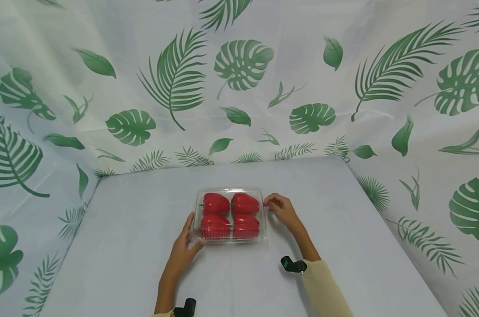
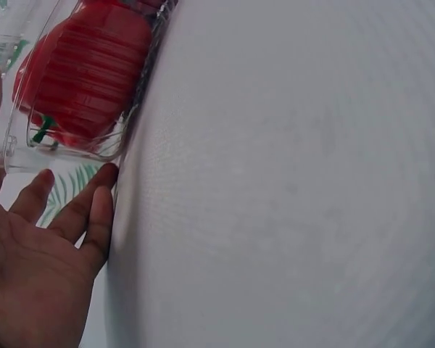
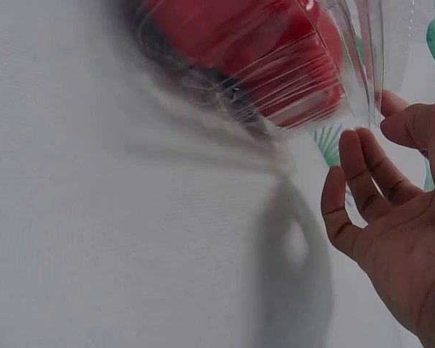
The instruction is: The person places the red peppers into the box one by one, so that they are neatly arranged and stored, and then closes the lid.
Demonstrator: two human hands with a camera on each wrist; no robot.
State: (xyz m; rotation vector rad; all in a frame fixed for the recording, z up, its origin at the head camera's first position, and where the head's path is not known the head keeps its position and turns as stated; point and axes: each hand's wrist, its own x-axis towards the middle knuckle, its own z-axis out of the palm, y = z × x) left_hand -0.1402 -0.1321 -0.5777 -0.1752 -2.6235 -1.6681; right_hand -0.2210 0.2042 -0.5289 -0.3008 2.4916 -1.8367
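A clear plastic clamshell container (image 1: pixel 230 241) holds several red bell peppers (image 1: pixel 216 204), some with green stems, in two rows. Its lid lies over them. At the near left corner, my left hand (image 1: pixel 181 253) grips the container, thumb on the front edge and forefinger along the left side. The left wrist view shows the other fingers (image 2: pixel 78 217) loosely bent below the corner, while the thumb is cut off. On the opposite side, my right hand (image 1: pixel 285 211) pinches the rim (image 3: pixel 374 87) between thumb and forefinger. Its remaining fingers (image 3: pixel 357 163) are bent and apart from the plastic.
The container rests on a white-covered table (image 1: pixel 116 264). A white curtain (image 1: pixel 295 26) with green leaf prints hangs behind the table and along both sides. Black cameras (image 1: pixel 292 264) are strapped at both wrists, by pale yellow sleeves.
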